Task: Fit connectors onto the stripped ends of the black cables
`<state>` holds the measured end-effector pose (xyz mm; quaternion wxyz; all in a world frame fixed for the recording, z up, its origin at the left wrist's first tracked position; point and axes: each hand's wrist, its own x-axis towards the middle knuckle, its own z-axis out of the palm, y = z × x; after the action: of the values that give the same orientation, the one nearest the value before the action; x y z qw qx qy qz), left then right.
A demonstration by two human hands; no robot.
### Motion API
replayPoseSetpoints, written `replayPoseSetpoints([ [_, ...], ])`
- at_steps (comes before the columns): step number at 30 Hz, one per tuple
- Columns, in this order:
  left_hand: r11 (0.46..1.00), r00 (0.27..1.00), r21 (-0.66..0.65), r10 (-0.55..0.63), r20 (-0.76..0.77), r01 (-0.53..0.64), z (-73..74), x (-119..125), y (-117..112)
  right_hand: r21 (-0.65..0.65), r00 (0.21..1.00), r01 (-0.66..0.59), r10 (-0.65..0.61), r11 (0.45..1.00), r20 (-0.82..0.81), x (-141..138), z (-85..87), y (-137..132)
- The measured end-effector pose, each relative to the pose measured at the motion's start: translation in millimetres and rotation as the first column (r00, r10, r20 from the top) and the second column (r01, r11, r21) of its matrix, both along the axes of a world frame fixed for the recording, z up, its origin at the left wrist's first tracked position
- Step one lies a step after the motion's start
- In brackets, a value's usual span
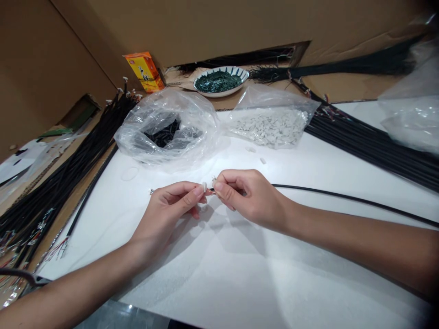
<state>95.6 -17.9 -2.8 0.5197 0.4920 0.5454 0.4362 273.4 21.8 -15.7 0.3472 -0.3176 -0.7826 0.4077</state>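
Black cable (pixel 356 201), plain, no stripes, runs across the white sheet (pixel 274 283). Small white connector (pixel 205 186) near its end. Black cable bundles (pixel 370 148) on the right, more black bundles (pixel 61 183) on the left, with thin red and silver wires (pixel 56 249) at their ends. Clear plastic bag (pixel 202 123) shows black pieces (pixel 163 133); second clear bag (pixel 302 103) shows white chips (pixel 269 128). White bowl (pixel 236 71) has a blue stripe pattern around its rim, dark green bits (pixel 217 82) inside. Orange-and-yellow box (pixel 144 71) with a dark printed figure. Plain brown cardboard (pixel 206 27) behind everything.
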Motion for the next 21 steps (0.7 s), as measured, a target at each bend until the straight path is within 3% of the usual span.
replayPoseSetpoints([
  [21,1.000,1.000,-0.002,-0.006,-0.003,0.006,0.9,3.0,-0.5,-0.005,1.000,-0.023,0.023,1.000,-0.017,0.9,-0.7,-0.3],
])
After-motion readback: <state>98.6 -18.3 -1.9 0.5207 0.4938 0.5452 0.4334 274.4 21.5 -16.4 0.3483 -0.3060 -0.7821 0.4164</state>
